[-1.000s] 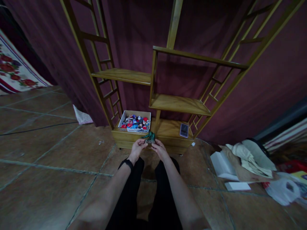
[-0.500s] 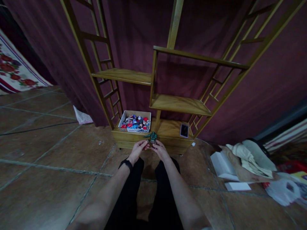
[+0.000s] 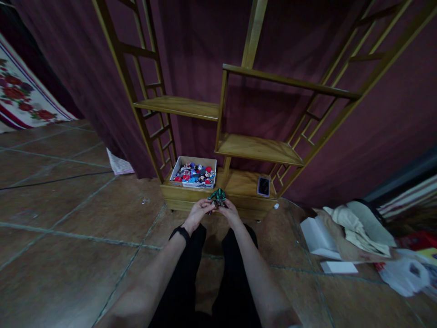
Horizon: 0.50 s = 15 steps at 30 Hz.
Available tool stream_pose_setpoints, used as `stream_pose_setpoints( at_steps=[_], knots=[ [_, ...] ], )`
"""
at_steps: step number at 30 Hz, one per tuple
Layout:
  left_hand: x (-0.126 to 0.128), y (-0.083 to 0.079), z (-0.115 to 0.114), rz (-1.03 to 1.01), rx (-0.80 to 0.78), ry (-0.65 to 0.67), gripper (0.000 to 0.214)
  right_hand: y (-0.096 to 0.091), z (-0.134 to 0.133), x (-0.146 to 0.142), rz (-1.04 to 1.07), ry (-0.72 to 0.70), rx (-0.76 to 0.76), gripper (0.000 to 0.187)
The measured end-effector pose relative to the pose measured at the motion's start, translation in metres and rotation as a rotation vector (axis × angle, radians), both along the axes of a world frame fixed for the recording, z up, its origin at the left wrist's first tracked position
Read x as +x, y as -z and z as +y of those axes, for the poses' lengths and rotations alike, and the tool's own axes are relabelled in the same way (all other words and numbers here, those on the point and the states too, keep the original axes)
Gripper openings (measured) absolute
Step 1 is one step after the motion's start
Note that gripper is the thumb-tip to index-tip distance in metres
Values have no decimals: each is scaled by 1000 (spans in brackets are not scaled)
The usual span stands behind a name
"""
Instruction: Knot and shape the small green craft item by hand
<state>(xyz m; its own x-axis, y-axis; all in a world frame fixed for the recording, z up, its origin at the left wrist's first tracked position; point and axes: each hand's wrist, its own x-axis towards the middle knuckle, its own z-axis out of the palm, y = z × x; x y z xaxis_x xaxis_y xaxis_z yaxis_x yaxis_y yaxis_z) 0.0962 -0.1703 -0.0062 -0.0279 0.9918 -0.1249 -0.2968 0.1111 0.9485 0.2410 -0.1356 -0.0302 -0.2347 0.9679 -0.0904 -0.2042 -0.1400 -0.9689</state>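
Both of my hands grip a small dark green figurine (image 3: 218,195) with a brownish lower part, held in front of the cabinet's front edge. My left hand (image 3: 200,212) has its thumb and fingers closed on the figurine's left side, and a black band circles that wrist. On the other side, my right hand (image 3: 229,212) pinches the lower right part. The figurine's finer shape is too small to make out. Just beyond my hands, an open white box (image 3: 200,184) full of small red, blue and black figures sits on the cabinet's low left surface.
A wooden display shelf (image 3: 257,146) rises in front of a dark red curtain (image 3: 191,68). At the low right lies a dark rectangular object (image 3: 263,186). White boxes (image 3: 319,238), cloth (image 3: 348,223) and a plastic bag (image 3: 404,275) lie on the tiled floor to the right.
The figurine has turned in my fingers: the green part that stuck out to the left now sits more centred above my hands. The view has shifted slightly.
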Motion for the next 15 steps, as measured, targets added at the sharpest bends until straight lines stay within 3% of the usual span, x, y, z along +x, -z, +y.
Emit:
stream_pose_setpoints(
  at_steps=[11, 15],
  knots=[
    [4, -1, -3, 79, 60, 77, 42, 10, 6, 1, -67, 93, 57, 30],
    [7, 1, -3, 120, 53, 37, 47, 11, 7, 1, -81, 130, 38, 32]
  ],
)
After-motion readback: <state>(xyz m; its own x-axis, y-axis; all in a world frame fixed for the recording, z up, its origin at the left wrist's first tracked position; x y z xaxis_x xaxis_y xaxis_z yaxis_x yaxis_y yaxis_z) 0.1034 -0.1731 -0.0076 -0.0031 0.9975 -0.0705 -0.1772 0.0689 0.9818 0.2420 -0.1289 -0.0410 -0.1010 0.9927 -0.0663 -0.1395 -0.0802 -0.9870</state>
